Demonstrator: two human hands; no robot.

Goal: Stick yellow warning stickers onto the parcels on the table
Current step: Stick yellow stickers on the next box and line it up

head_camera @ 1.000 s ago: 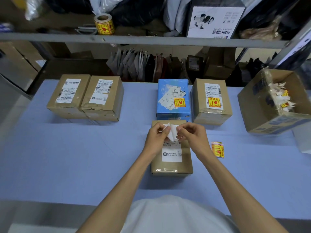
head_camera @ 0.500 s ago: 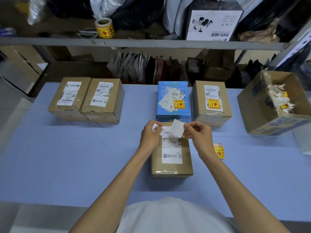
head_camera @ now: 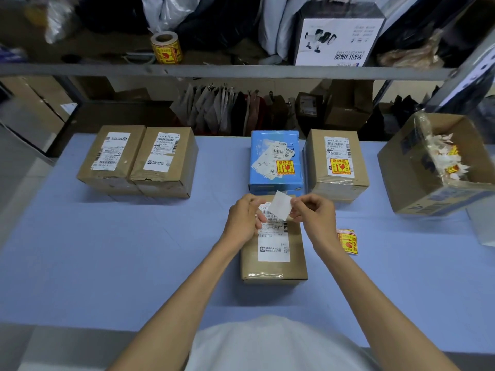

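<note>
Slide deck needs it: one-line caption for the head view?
Right hand pinches a white paper square over the near parcel; the blue parcel behind already carries a yellow sticker.

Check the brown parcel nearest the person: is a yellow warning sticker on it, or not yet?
Not yet. The nearest parcel shows only its white label where visible; the right hand pinches a white piece above it.
</note>
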